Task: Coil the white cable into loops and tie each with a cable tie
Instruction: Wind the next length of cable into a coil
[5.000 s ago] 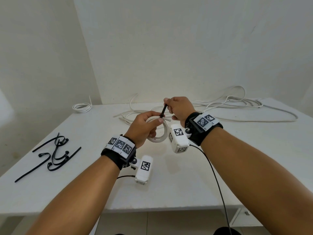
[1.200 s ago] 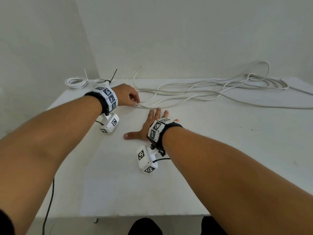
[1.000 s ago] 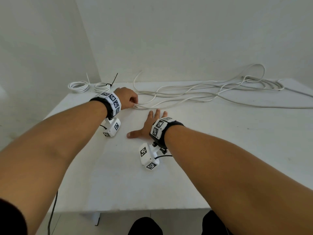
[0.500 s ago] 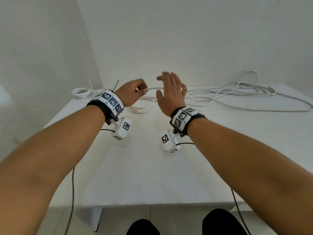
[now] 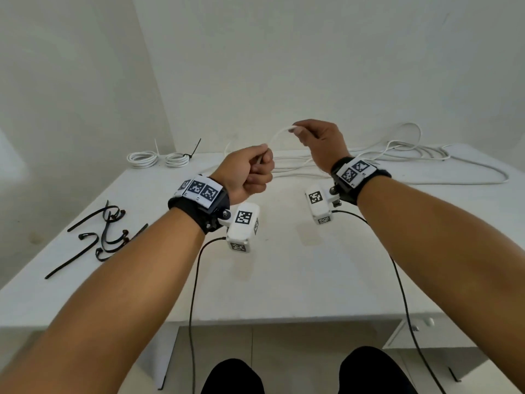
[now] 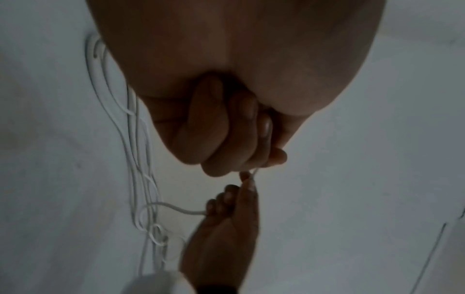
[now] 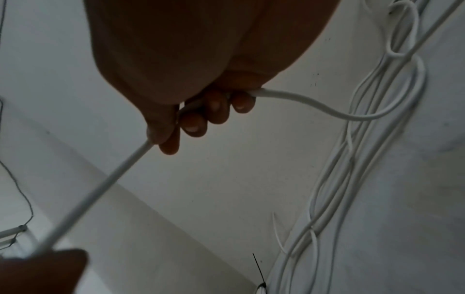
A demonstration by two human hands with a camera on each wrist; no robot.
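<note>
White round-jacketed cable (image 5: 279,135): a short span is now lifted off the white worktop (image 5: 284,280) and strung between both hands above its far half; the rest lies as a loose tangle (image 5: 412,155) along the back edge, trailing right. Half a second ago the right hand was open and only reaching in; a second ago it lay flat on the worktop while the left was picking at the strand. Now the left hand (image 5: 245,172) is a fist, thumb and forefinger pinching the cable near what looks like its free end. The right hand (image 5: 321,140) has its fingers (image 7: 193,121) curled round the strand, which runs through the palm and out toward the tangle. Two small white coils (image 5: 157,159) sit at the far left corner, each already tied, one with a pale tie and one with a black tie. So I'd read this as the start of a third coil: end secured, and the right hand placed to feed slack for the first turn. Spare black cable ties (image 5: 105,237) lie on the near left, untouched. Risk: the tangle may snag as the length is drawn off.
</note>
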